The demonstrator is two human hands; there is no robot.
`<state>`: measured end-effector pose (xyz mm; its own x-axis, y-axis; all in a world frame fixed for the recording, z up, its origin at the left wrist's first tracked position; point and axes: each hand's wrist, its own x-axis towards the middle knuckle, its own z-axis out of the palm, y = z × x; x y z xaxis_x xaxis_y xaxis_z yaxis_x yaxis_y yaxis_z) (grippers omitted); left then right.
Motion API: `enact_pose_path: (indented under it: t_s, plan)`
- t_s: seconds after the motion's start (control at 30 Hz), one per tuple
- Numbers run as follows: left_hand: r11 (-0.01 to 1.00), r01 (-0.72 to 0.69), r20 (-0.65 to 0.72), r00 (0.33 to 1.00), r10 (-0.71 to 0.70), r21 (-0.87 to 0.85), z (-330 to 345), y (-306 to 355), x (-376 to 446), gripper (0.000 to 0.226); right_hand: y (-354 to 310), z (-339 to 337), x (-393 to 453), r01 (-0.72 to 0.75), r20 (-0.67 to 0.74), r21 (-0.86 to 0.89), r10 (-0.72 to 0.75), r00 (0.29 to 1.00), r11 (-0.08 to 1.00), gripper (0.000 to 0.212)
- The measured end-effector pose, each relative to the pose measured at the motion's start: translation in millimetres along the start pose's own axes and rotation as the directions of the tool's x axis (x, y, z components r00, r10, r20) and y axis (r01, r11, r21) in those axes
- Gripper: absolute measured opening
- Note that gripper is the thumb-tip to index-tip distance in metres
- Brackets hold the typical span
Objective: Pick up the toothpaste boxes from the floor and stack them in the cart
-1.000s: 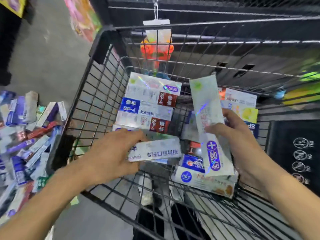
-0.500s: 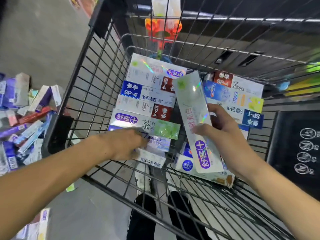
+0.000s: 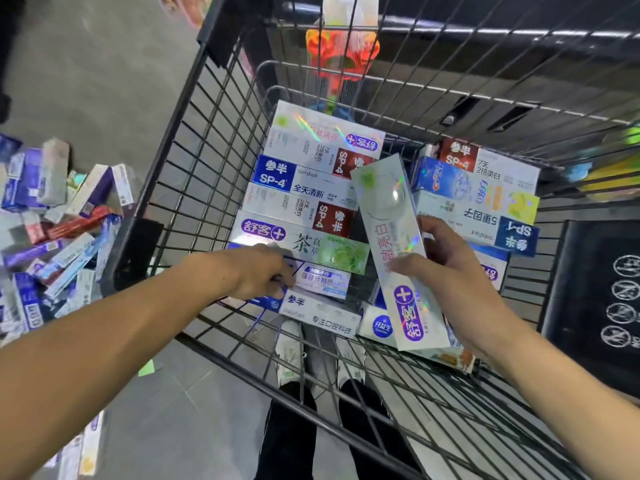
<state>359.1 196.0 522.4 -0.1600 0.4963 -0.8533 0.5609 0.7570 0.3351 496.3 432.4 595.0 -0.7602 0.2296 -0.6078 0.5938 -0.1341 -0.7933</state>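
Observation:
A black wire cart (image 3: 180, 188) holds two rows of toothpaste boxes: a left row (image 3: 311, 192) and a right row (image 3: 481, 202). My left hand (image 3: 259, 271) reaches into the cart and grips the left end of a white box with a blue end (image 3: 322, 315), which lies at the near end of the left row. My right hand (image 3: 453, 282) holds a long silvery holographic box with a purple logo (image 3: 391, 233) lengthwise between the two rows, tilted above them. Several more boxes lie in a pile on the floor (image 3: 55, 237), left of the cart.
An orange-red packet (image 3: 341, 53) hangs beyond the cart's far wall. A black mat with white prohibition signs (image 3: 602, 289) lies to the right. My legs and white shoes (image 3: 291, 355) show through the cart's bottom grid. A green scrap (image 3: 149, 368) lies on the grey floor.
My left hand has lowered the white box onto the near end of the left row. My right hand has kept the holographic box, shifted slightly left. The view has tilted down toward the cart.

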Motion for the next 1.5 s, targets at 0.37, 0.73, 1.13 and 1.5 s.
enact_pose_path:
  t_s: [0.37, 0.73, 1.13, 1.5]
  plan:
    - [0.999, 0.001, 0.02, 1.0, 0.0, -0.046, -1.7, 4.1, 2.6, 0.036, 6.0, -3.2, -4.4, -0.039, -0.016, -0.002, 0.039, 0.999, 0.999, 0.037]
    - [0.95, -0.037, -0.005, 0.999, 0.041, 0.31, -4.0, 21.1, -3.4, 0.041, 10.1, -5.5, -2.5, -0.054, -0.027, 0.006, 0.054, 0.998, 0.999, 0.038]
    - [0.946, 0.142, -0.058, 0.99, -0.131, 0.291, -37.1, -21.8, -16.4, 0.027, 9.3, -12.8, 0.7, -0.047, -0.05, 0.015, 0.048, 0.998, 0.999, 0.036]
    - [0.935, -0.026, -0.086, 0.995, 0.06, 0.353, -22.4, -12.6, -4.2, 0.036, 14.8, -12.0, 7.7, -0.053, -0.04, 0.021, 0.054, 0.998, 0.998, 0.036]
